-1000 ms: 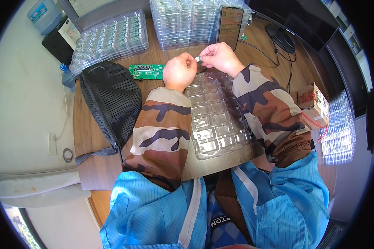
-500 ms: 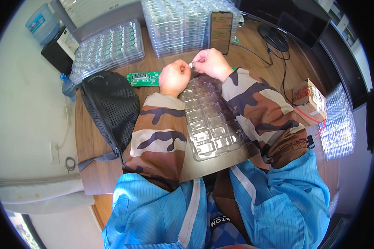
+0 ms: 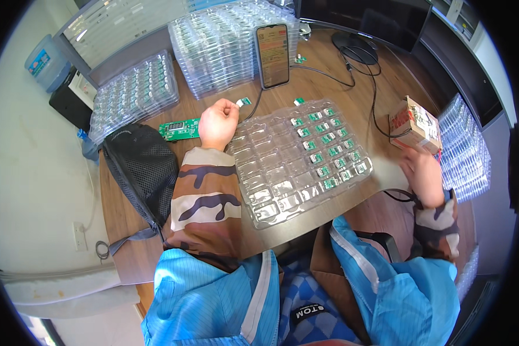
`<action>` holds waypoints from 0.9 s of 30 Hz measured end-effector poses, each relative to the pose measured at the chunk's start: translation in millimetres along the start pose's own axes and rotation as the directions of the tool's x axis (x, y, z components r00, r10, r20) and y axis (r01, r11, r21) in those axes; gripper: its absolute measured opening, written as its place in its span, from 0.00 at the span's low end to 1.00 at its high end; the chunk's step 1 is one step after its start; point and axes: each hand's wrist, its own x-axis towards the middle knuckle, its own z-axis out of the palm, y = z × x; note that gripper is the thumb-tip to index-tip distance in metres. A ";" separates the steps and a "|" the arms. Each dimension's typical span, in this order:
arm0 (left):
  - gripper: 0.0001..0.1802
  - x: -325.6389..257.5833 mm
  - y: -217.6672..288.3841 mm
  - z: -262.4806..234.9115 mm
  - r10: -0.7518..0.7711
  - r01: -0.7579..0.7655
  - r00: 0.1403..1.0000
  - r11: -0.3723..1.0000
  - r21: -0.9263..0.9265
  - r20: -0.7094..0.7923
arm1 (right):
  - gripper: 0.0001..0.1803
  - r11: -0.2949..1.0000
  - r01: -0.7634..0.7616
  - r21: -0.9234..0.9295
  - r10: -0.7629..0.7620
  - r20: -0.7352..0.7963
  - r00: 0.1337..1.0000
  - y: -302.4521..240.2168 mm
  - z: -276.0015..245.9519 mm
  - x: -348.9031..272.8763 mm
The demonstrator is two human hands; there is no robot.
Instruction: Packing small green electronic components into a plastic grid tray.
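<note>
My left hand (image 3: pixel 218 122) is closed in a pinch on a small green circuit board (image 3: pixel 245 101) with a white connector, held just above the far left corner of a clear plastic tray (image 3: pixel 271 180). Several similar little boards (image 3: pixel 327 138) sit in the pockets on the tray's right side; its left pockets hold none. Beside my left wrist lies a longer green board with a digit display (image 3: pixel 179 129). Off to the right, my right hand (image 3: pixel 424 177) is at the near side of a cardboard box (image 3: pixel 414 126); its fingers are blurred and partly hidden.
Stacked clear trays (image 3: pixel 213 55) stand at the back, with a phone (image 3: pixel 273 56) propped in front. Another filled tray (image 3: pixel 134 92) and a black mesh bag (image 3: pixel 141 170) are at left. Cables (image 3: pixel 375 92) cross the right side, near more stacked trays (image 3: pixel 464 153).
My hands have parted. The right hand has swung right and nearer, to the box, uncovering the boards in the tray. My left hand keeps the small board. The whole view has shifted somewhat.
</note>
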 end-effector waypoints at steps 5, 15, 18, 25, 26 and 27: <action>0.08 1.2 -5.7 -1.8 0.042 -0.042 0.999 0.998 -0.049 -0.019 | 0.09 0.900 -0.217 -0.379 0.281 0.124 0.952 33.8 27.3 -51.1; 0.09 -3.3 -5.0 0.5 0.079 -0.079 0.997 0.996 -0.051 -0.008 | 0.05 0.798 -0.285 -0.531 0.425 0.161 0.891 76.4 91.6 -53.0; 0.08 -2.9 -7.9 -0.2 0.062 -0.062 0.998 0.997 -0.040 -0.001 | 0.05 0.846 -0.243 -0.474 0.360 0.172 0.917 73.7 91.4 -57.6; 0.08 -0.9 -4.2 -2.4 0.043 -0.042 0.999 0.998 -0.041 0.006 | 0.06 0.890 -0.258 -0.376 0.354 0.211 0.911 73.4 83.8 -56.1; 0.08 -0.7 -4.2 -2.5 0.037 -0.036 0.999 0.998 -0.043 0.010 | 0.06 0.895 -0.259 -0.362 0.353 0.221 0.909 74.6 83.6 -55.4; 0.08 -0.3 -3.7 -2.8 0.032 -0.031 0.999 0.998 -0.046 0.013 | 0.06 0.895 -0.260 -0.363 0.353 0.220 0.909 74.4 82.9 -54.6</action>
